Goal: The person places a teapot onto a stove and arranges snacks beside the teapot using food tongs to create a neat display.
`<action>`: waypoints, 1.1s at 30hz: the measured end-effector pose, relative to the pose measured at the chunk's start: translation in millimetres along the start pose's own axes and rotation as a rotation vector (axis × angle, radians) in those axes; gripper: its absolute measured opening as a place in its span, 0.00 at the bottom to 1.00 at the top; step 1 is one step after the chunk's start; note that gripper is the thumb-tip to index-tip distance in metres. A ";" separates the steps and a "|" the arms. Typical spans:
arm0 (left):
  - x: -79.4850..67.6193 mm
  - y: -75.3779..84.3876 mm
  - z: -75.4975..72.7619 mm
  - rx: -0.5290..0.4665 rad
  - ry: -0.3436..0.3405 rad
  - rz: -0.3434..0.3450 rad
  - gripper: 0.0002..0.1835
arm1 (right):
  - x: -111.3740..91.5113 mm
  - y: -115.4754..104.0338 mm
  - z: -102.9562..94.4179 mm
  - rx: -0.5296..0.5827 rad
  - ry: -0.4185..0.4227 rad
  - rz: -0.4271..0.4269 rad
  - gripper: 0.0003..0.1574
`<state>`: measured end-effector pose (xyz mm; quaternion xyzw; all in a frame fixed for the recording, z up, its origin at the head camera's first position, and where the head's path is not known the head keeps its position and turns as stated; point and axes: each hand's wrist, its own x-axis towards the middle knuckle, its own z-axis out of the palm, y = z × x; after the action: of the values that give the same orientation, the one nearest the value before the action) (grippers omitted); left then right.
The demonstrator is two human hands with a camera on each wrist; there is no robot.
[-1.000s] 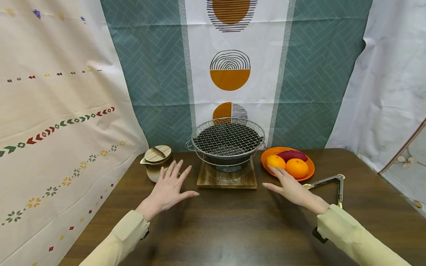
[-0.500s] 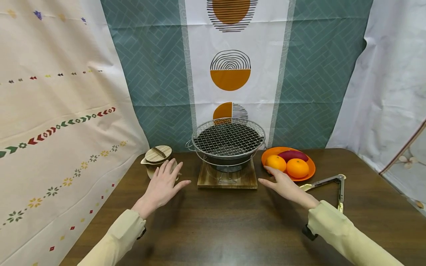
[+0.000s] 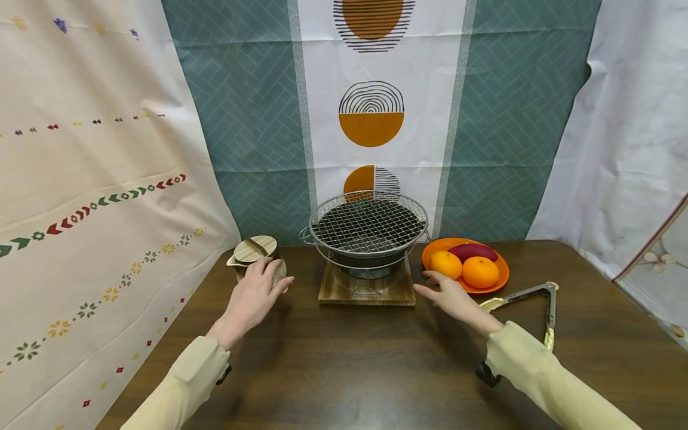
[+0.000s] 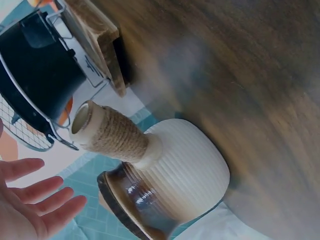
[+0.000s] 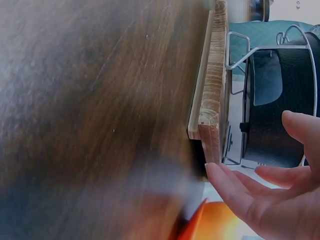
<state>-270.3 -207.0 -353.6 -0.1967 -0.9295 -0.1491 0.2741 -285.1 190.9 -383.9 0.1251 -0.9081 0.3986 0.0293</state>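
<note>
My left hand (image 3: 247, 301) hovers in front of the side-handled teapot (image 4: 192, 165), fingers relaxed and holding nothing. The pot is ribbed, cream to brown, and its hollow handle (image 4: 120, 135) is wrapped in twine and points toward the person. A round wooden lid (image 3: 255, 249) covers it; the hand hides part of its body in the head view. My right hand (image 3: 454, 301) is also free, fingers loosely bent, between the wooden board (image 5: 212, 90) and the orange plate (image 3: 502, 280). On that plate lie two oranges (image 3: 481, 272) and a long purple vegetable (image 3: 473, 251).
A round tabletop grill (image 3: 368, 227) with a wire mesh stands on the wooden board at the back centre. Tongs (image 3: 548, 298) lie spread on the right of the brown table (image 3: 355, 370). Patterned cloths hang behind and at both sides.
Both hands have drawn slightly toward the person and to the left. The left hand's spread fingers have come closer together and bent. Objects on the table have stayed put.
</note>
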 end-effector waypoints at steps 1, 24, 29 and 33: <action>-0.3 -0.7 0.2 -0.014 -0.004 -0.019 0.27 | 0.9 0.6 0.6 0.034 -0.013 0.021 0.39; -10.2 -21.2 3.7 -0.345 -0.029 -0.363 0.24 | 18.4 9.3 7.2 0.513 -0.173 0.294 0.39; -10.7 -23.1 1.9 -0.359 -0.054 -0.401 0.24 | 21.8 8.3 8.5 0.569 -0.174 0.322 0.39; -10.6 -23.8 3.0 -0.393 -0.077 -0.441 0.24 | 23.6 7.6 10.5 0.560 -0.176 0.310 0.39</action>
<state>-274.1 -229.8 -366.0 -0.0449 -0.9129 -0.3745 0.1561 -309.4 183.4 -392.9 0.0227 -0.7704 0.6203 -0.1458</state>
